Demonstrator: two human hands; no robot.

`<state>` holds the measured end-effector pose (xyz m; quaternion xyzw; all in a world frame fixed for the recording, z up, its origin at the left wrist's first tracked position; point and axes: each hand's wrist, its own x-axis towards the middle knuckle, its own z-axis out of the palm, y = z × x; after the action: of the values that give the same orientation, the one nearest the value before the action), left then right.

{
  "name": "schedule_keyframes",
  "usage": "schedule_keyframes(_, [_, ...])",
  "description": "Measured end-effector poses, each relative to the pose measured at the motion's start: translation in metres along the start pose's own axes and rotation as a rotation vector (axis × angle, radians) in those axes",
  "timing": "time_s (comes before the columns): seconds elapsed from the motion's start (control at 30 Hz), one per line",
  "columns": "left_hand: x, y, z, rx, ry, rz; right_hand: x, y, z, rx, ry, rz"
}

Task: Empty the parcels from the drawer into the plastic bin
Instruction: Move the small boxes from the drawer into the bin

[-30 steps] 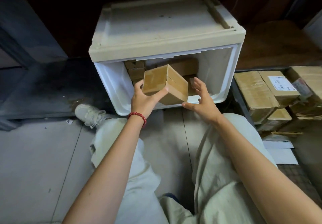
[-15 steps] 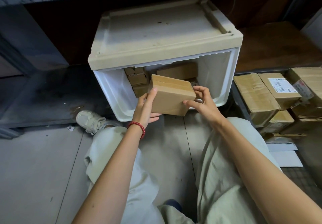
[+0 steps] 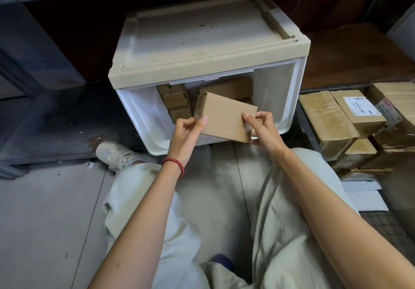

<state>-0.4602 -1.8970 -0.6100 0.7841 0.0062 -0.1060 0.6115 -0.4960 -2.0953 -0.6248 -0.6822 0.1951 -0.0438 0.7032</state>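
**Parcel held at both ends, just outside the drawer**

The left hand [image 3: 186, 131] pinches the parcel's [image 3: 224, 118] left edge and the right hand [image 3: 262, 129] its right edge, fingers [image 3: 267, 118] curled. This likely keeps it level while it clears the drawer [image 3: 143, 113]. More parcels [image 3: 177, 102] sit beyond the fingers, inside. I cannot tell where the bin is.

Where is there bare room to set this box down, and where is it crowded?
Free: grey floor left of the shoe; the floor strip between the knees; the drawer's front-left corner. Crowded: the drawer's back, with small parcels, and the taped cartons stacked at right.
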Motion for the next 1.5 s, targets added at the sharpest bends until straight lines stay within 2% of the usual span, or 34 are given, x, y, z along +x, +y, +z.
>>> schedule_keyframes(0.57, [0.000,-0.001,-0.002,0.049,-0.040,0.025,-0.001,-0.005,0.001,-0.059,-0.060,0.100])
schedule_keyframes(0.87, [0.006,-0.007,-0.007,0.158,0.080,0.079,-0.002,0.003,0.001,-0.157,-0.183,0.090])
schedule_keyframes(0.97, [0.006,-0.004,-0.006,0.180,0.129,0.052,-0.008,0.007,0.002,-0.277,-0.215,0.023])
schedule_keyframes(1.07, [0.001,0.008,0.000,0.187,0.136,0.101,-0.011,0.002,0.000,-0.322,-0.152,-0.069])
schedule_keyframes(1.2, [-0.014,0.022,0.014,0.140,0.089,0.229,-0.021,-0.021,-0.018,-0.154,-0.049,-0.134])
schedule_keyframes(1.33, [-0.025,0.036,0.041,0.170,0.046,0.345,-0.035,-0.032,-0.051,-0.147,-0.026,-0.169])
schedule_keyframes(1.5, [-0.029,0.070,0.099,0.313,-0.130,0.510,-0.057,-0.042,-0.106,-0.142,0.132,-0.237])
